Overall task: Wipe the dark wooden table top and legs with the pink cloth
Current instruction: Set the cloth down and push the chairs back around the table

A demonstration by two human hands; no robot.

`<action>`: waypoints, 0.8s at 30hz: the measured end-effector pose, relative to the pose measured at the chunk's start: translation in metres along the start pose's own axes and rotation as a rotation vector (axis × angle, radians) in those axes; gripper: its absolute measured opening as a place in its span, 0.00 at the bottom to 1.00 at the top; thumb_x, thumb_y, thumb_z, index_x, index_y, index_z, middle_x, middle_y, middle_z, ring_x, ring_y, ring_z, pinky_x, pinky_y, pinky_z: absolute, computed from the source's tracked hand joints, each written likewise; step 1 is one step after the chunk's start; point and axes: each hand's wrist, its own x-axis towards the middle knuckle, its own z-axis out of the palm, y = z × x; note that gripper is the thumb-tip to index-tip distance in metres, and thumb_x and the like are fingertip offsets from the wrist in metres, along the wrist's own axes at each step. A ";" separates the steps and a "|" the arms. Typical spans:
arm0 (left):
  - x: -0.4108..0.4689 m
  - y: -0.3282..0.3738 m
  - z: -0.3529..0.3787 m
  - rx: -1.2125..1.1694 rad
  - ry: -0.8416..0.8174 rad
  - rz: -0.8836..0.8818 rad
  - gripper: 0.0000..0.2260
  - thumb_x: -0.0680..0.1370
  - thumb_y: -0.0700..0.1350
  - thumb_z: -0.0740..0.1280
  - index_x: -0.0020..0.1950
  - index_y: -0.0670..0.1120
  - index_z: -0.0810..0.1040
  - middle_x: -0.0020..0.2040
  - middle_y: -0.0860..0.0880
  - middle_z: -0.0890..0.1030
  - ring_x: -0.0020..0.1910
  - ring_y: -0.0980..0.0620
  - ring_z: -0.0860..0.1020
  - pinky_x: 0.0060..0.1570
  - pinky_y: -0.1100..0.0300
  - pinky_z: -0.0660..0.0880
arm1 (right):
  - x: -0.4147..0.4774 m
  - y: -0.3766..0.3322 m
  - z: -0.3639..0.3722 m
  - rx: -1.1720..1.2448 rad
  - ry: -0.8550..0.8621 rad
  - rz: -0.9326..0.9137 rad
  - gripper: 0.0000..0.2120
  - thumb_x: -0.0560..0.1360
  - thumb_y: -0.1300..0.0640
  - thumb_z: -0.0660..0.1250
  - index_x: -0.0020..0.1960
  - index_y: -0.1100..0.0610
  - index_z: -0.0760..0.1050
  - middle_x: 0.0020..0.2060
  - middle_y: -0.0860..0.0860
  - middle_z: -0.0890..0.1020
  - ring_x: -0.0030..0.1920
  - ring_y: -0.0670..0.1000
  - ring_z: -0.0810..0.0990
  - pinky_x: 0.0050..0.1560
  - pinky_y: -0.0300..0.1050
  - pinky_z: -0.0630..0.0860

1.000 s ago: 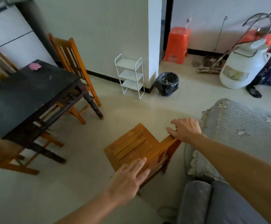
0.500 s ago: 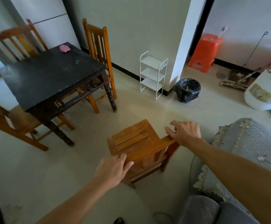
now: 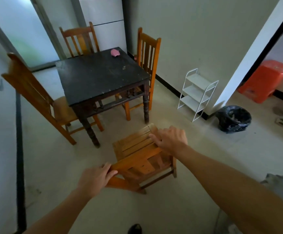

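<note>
**A:** How far along are we with the wiping?

**B:** We judge it not yet begun. The dark wooden worktop [image 3: 100,76] stands ahead of us with three tall chairs [image 3: 35,98] drawn up to it. Its top looks dull, with pale specks and scuffs near the right side. Its turned legs [image 3: 146,105] are dark, and we can't tell whether they are dusty.

**A:** And what do we have hold of?

**B:** A low wooden chair [image 3: 134,149] on the floor, between us and the worktop. Our left hand [image 3: 95,179] curls its fingers round the back rail. Our right hand [image 3: 170,141] grips the far side of the seat, fingers bent over its edge.

**A:** Where is the cloth, then?

**B:** The pink cloth [image 3: 114,52] lies bunched up near the far right corner of the top, well apart from both hands. It looks small, soft and crumpled.

**A:** So what's left?

**B:** All of it, we think: let go of the low chair, reach the cloth, wipe the top, then the legs.
</note>
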 end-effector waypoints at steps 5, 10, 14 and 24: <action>0.043 -0.043 0.002 -0.102 0.072 -0.053 0.48 0.65 0.71 0.22 0.61 0.54 0.71 0.45 0.56 0.78 0.38 0.57 0.76 0.34 0.65 0.70 | 0.065 -0.009 0.006 -0.032 0.038 -0.087 0.26 0.79 0.32 0.46 0.48 0.49 0.75 0.35 0.46 0.71 0.36 0.47 0.72 0.33 0.42 0.65; 0.101 -0.079 -0.004 -0.113 0.069 -0.087 0.38 0.70 0.70 0.31 0.60 0.54 0.71 0.44 0.55 0.77 0.40 0.56 0.76 0.42 0.62 0.75 | 0.139 -0.010 0.013 -0.063 0.072 -0.171 0.24 0.78 0.31 0.47 0.42 0.47 0.69 0.33 0.43 0.68 0.37 0.46 0.72 0.34 0.41 0.68; 0.140 -0.104 -0.012 -0.129 0.104 -0.097 0.39 0.68 0.72 0.28 0.51 0.55 0.72 0.40 0.57 0.75 0.36 0.57 0.74 0.37 0.64 0.71 | 0.196 -0.015 0.009 -0.081 0.039 -0.194 0.26 0.78 0.31 0.47 0.44 0.49 0.73 0.32 0.43 0.65 0.39 0.47 0.72 0.37 0.42 0.71; 0.233 -0.151 -0.023 -0.090 0.082 -0.205 0.26 0.73 0.70 0.40 0.47 0.55 0.70 0.40 0.56 0.75 0.35 0.58 0.75 0.38 0.62 0.76 | 0.324 -0.015 0.020 -0.075 0.121 -0.220 0.25 0.77 0.30 0.47 0.39 0.47 0.69 0.31 0.44 0.70 0.31 0.44 0.69 0.29 0.38 0.63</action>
